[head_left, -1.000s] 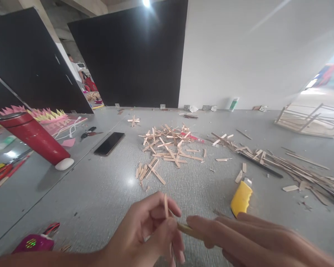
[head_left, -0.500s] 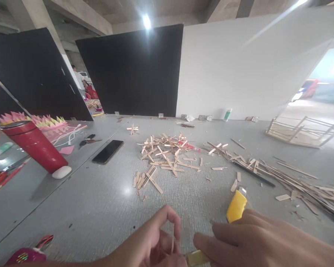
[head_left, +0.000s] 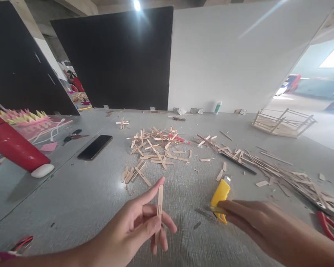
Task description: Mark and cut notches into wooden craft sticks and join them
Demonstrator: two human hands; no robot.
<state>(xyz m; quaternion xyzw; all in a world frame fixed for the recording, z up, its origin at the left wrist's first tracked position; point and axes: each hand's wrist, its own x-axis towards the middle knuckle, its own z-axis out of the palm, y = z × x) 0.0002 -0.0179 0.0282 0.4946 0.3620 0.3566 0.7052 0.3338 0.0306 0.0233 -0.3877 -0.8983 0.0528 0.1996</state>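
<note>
My left hand (head_left: pixel 139 224) pinches a thin wooden stick (head_left: pixel 159 202) upright between thumb and fingers, low in the middle of the view. My right hand (head_left: pixel 256 222) reaches in from the right, and its fingertips close on a small dark blade-like piece (head_left: pixel 215 210) right at the near end of a yellow utility knife (head_left: pixel 220 192) lying on the grey table. A pile of short wooden sticks (head_left: pixel 153 148) lies beyond both hands.
A black phone (head_left: pixel 95 147) and a red tumbler (head_left: pixel 12 146) lie to the left. Long wood strips (head_left: pixel 281 172) spread to the right, with red-handled pliers (head_left: pixel 330 226) at the right edge. A wooden frame (head_left: pixel 282 122) sits far right. Black panels and a white wall stand behind.
My hands have separated: the left lifted the stick upright, and the right moved rightward to the yellow knife. The camera view shifted right.
</note>
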